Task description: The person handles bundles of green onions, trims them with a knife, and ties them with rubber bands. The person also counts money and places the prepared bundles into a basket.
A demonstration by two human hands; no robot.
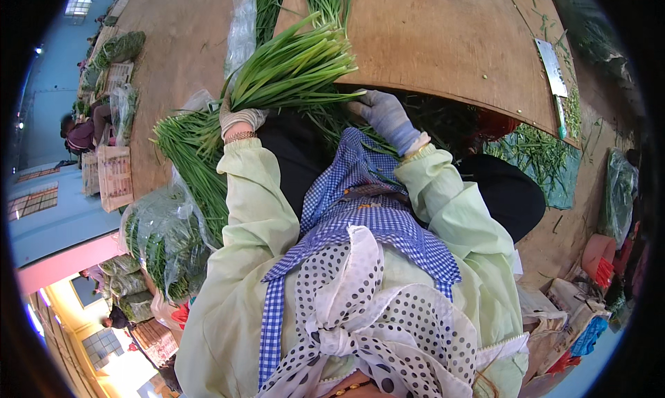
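Note:
My left hand (241,118), in a pale knit glove, is closed around the lower side of a bunch of long green leaves (296,60) that look like garlic chives. Their loose ends fan to the right, over the near edge of the wooden tabletop (431,39). At the tip of one leaf is my right hand (384,116), in a grey-blue glove with the fingers bent. Whether it grips that leaf I cannot tell. More loose chives (195,164) lie beside my left forearm. A blue checked apron (363,211) covers my lap.
A cleaver (552,68) lies at the board's right edge among trimmings. Cut leaves cover a teal sheet (563,190) on the floor. A clear plastic bag of greens (166,237) stands at my left. Another person (80,133) sits far left near crates (115,177).

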